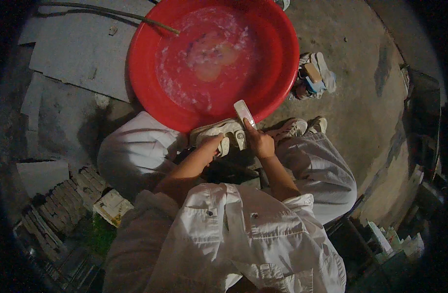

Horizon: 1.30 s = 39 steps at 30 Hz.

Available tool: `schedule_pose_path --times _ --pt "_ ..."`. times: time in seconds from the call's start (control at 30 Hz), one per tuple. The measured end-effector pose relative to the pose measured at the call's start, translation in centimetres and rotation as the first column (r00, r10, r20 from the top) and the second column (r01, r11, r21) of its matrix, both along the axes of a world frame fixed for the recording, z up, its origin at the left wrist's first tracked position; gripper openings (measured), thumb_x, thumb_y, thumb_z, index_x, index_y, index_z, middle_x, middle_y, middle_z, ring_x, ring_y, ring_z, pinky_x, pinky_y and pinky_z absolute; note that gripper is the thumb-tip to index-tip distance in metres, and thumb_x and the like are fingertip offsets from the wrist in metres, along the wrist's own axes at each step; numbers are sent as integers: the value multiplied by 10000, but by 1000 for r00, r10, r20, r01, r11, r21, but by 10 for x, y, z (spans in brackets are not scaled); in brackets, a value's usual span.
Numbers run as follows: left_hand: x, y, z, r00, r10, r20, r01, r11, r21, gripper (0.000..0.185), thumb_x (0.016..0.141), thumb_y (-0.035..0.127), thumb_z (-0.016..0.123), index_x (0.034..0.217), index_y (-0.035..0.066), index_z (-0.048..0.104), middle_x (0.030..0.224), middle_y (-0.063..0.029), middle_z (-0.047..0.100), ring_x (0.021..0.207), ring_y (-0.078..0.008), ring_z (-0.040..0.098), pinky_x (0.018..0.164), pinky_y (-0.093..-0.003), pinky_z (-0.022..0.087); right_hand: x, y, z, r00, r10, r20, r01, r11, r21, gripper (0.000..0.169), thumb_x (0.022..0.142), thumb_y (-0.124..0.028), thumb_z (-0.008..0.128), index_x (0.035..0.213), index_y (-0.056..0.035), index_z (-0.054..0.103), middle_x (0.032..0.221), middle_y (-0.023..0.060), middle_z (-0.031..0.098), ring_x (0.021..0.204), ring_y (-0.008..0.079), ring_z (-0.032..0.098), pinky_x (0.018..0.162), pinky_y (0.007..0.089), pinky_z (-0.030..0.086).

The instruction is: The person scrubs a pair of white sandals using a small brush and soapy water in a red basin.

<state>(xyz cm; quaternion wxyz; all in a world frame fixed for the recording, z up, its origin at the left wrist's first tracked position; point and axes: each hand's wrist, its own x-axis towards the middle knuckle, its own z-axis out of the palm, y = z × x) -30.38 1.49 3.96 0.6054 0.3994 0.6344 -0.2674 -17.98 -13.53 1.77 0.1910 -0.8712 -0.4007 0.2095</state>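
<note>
My left hand grips a pale shoe that has a strap with a round button-like detail. The shoe lies on its side against the near rim of a large red plastic basin. My right hand is closed around a white brush-like tool, its far end pointing up over the basin's rim. The bristles, if any, are hidden from above. Cloudy, foamy water fills the bottom of the basin, with blurred pale shapes in it.
A thin hose or rod reaches over the basin's left rim. To the right lie white shoes, a tan soap-like block and a blue item. Flat boards cover the floor at left; a stack of slabs stands behind.
</note>
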Motion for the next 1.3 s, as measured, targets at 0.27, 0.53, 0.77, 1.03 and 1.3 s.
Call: schedule_pose_path --times 0.27,0.53,0.77,1.03,1.3 --pt "-9 -1 -13 996 77 -45 -79 995 -53 583 734 523 572 1168 139 504 1089 -79 532 942 -276 487 783 -513 386 -1 4 5 1000 7 10 -6 1000 -16 541 788 -222 542 1286 -347 372 679 152 594 569 317 594 506 425 478" --pt "-38 -29 -47 803 379 459 -367 923 -118 439 815 297 544 1164 39 478 1149 -108 510 1052 -226 476 910 -339 358 -6 10 36 976 -79 -205 83 997 8 395 853 -213 497 1242 -275 459 687 210 576 607 376 568 539 443 439" --pt "-1 -35 -22 653 585 481 -674 738 17 418 795 373 565 1005 13 597 961 -91 596 915 -197 525 805 -308 394 -6 23 41 967 -182 -176 181 983 -22 372 858 -194 492 1228 -229 481 685 220 575 616 375 574 562 433 448" --pt "-13 -38 -98 934 127 334 -172 979 109 539 793 465 529 1098 20 549 961 -189 588 887 -292 560 746 -379 420 -33 45 50 991 87 -106 -121 923 -365 328 836 -201 446 1158 -154 479 719 205 596 660 358 595 583 450 468" --pt "-6 -13 -40 922 71 379 -132 982 136 494 831 449 498 1067 19 559 989 -133 590 914 -232 539 790 -396 410 10 45 60 995 98 -7 -78 738 -670 237 839 -242 419 913 -104 597 773 188 618 692 324 619 572 430 494"
